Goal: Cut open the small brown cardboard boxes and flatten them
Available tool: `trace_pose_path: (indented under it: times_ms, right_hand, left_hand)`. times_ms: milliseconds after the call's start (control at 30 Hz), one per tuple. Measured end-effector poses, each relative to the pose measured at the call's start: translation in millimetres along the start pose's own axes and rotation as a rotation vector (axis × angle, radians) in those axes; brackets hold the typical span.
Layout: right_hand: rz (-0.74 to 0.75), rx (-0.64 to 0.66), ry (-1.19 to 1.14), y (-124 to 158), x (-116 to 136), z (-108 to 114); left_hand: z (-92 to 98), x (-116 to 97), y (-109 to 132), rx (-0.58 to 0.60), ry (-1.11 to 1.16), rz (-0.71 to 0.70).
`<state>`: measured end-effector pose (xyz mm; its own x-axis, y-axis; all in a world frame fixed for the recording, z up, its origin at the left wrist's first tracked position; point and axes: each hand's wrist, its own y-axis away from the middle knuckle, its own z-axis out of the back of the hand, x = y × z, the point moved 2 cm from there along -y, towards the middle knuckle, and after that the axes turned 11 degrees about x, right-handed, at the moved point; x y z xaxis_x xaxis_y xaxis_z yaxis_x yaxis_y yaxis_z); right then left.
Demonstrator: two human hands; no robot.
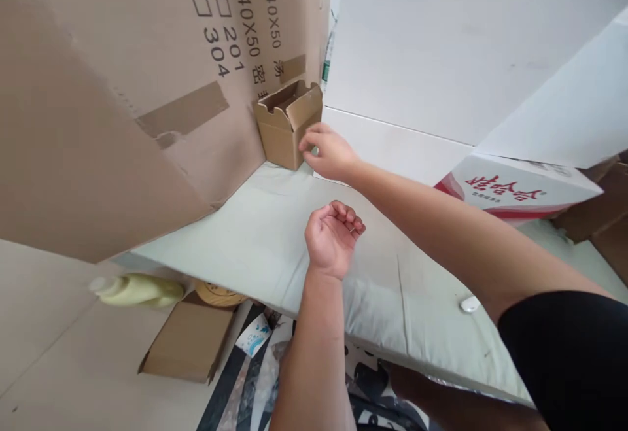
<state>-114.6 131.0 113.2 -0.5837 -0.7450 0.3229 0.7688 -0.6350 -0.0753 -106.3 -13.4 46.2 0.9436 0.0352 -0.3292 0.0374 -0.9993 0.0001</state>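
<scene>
My right hand (330, 151) reaches out to the right side of a small brown cardboard box (279, 143). Its thumb and fingers are bent with a gap between them, and nothing shows in them. Whether the fingertips touch the box I cannot tell. The box stands upright with its top flaps raised; its inside is mostly hidden. Closer to me, my left hand (333, 238) hovers above the pale green padded surface (235, 222), palm up, fingers loosely curled, holding nothing.
A large printed carton (196, 123) rises on the left, a white panel (402, 45) behind. A white-and-red box (520, 186) lies at right, near a small white object (470, 303). Below left are a pale yellow bottle (142, 289) and a flat cardboard box (189, 343).
</scene>
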Motion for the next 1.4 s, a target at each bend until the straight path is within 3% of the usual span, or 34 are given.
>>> trace_pose_path:
  times_ms: [167, 233, 300, 400, 567, 733, 833, 900, 967, 1100, 1200, 1300, 1400]
  right_hand:
    - [-0.025, 0.150, 0.143, -83.7, 10.9, -8.9]
    - [-0.056, 0.194, 0.168, -95.7, 12.2, -12.6]
    - [-0.049, 0.177, 0.170, -88.2, 13.6, -15.9]
    - [0.015, 0.093, 0.148, -35.8, 11.4, -18.5]
    - [0.127, 0.011, 0.128, 125.6, -19.1, -8.6]
    - [0.239, -0.045, 0.227, 284.0, -35.9, 18.6]
    - [0.256, 0.011, 0.287, 347.9, -17.7, 31.0]
    - [0.244, 0.065, 0.298, 375.6, 0.8, 32.8]
    - [0.219, 0.093, 0.258, 392.9, 17.6, 29.5]
    - [0.203, 0.057, 0.161, 403.8, 35.0, 17.6]
    - [0.218, 0.029, 0.120, 401.6, 36.2, 14.3]
    - [0.220, 0.044, 0.100, 403.3, 31.0, 17.4]
    - [0.163, -0.002, 0.089, 415.8, 19.1, 22.9]
  left_hand:
    - [6.4, -12.7, 2.1, -0.009, 0.049, -0.036]
    - [7.7, -15.7, 3.0, 0.013, 0.049, -0.039]
    - [7.1, -20.4, 5.2, 0.047, 0.027, -0.051]
    - [4.4, -31.6, 13.6, 0.127, -0.055, -0.149]
    - [6.4, -43.6, 36.7, 0.450, -0.217, -0.266]
    - [8.5, -63.8, 53.8, 0.323, -0.237, -0.580]
    - [-1.2, -65.3, 46.9, 0.159, -0.228, -0.590]
    - [-7.0, -51.6, 33.6, 0.015, -0.336, -0.546]
    - [-13.1, -25.7, 17.6, -0.048, -0.559, -0.437]
    - [-34.9, 39.8, -3.7, 0.132, -0.961, -0.146]
    - [-59.4, 73.2, -7.4, 0.296, -1.118, -0.010]
    - [-77.2, 86.2, -10.9, 0.403, -1.200, 0.044]
    - [-77.0, 87.6, -18.4, 0.372, -1.209, 0.007]
